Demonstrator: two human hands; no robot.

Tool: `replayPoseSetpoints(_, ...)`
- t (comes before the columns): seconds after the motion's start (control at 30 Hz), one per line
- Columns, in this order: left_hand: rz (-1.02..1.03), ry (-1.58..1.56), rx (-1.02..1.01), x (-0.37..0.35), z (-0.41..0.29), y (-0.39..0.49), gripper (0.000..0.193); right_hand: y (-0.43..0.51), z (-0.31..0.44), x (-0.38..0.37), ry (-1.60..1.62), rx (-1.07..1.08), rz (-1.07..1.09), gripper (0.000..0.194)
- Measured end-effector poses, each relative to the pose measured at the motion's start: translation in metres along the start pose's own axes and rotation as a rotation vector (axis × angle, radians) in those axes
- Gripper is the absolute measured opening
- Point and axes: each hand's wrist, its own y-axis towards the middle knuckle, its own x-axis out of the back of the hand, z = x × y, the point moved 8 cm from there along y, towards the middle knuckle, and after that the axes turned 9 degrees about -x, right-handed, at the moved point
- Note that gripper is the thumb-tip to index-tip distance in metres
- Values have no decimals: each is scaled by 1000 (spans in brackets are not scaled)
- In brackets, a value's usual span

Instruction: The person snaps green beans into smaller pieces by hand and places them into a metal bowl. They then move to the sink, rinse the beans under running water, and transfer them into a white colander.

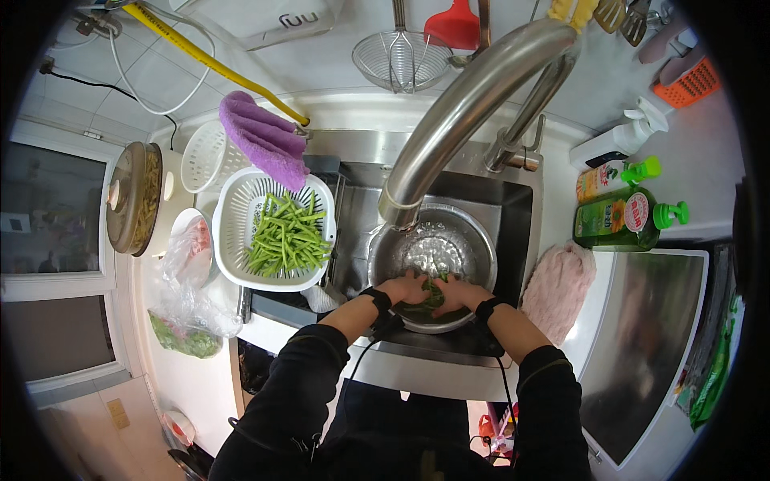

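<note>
Both hands reach into a round stainless-steel basin point(486, 264) of water standing in the sink. My left hand point(410, 288) and my right hand point(458, 296) close from two sides around a bunch of leafy greens point(432, 296), partly under water near the basin's front edge. Parts of the fingers are hidden by the greens and the water. The steel faucet point(400, 207) arches over the basin. Left of the basin, a white plastic colander point(225, 258) holds cut green beans point(286, 237), with a purple cloth point(267, 141) hanging over its back edge.
On the right stand two pump bottles point(616, 219), a white spray bottle point(619, 138) and a pink cloth point(559, 288). At left are a lidded pot point(135, 198), a white basket point(207, 159) and plastic bags point(189, 300). A wire strainer point(400, 63) hangs behind the sink.
</note>
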Motion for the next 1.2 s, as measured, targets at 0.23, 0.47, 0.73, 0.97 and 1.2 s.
replayPoseSetpoints(0.23,103,-165,-113,-13,5,8,92,17,17,-22,828,45,39,88)
replayPoseSetpoints(0.47,-244,-418,-373,22,-12,-16,74,-27,13,33,1002,106,-138,60)
replayPoseSetpoints(0.73,-515,-562,-518,100,-26,-144,65,-113,104,136,809,224,-486,47)
replayPoseSetpoints(0.97,-839,-294,-276,153,93,-273,65,-70,263,180,724,500,-469,57)
replayPoseSetpoints(1.2,-964,-100,59,161,154,-332,58,-59,281,208,341,499,-683,58)
